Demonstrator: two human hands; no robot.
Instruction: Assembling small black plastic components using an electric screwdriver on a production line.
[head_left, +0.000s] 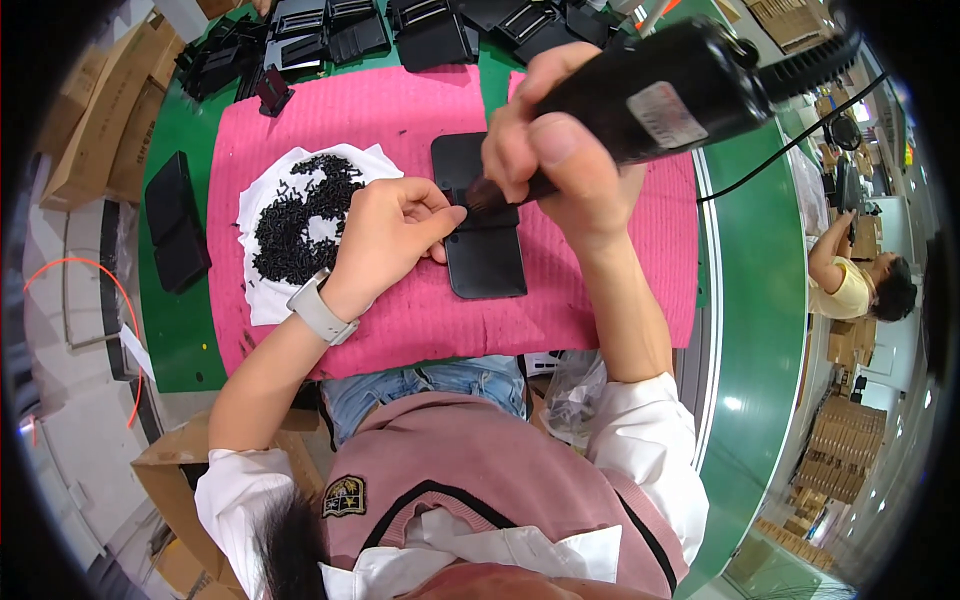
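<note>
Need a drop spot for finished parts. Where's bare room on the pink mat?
Free: pink mat right of the black plate, and its near strip by the wrist. The top-left corner is bare, apart from one small part. Crowded: screw pile on white cloth, both hands mid-mat, black parts along the far edge.

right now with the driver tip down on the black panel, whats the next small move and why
Probably keep the driver upright and press straight down where its tip meets the black panel. The right hand grips the driver, and the left hand has its fingers pinched right beside the tip, seemingly steadying a screw. The panel lies flat on the pink mat.
</note>
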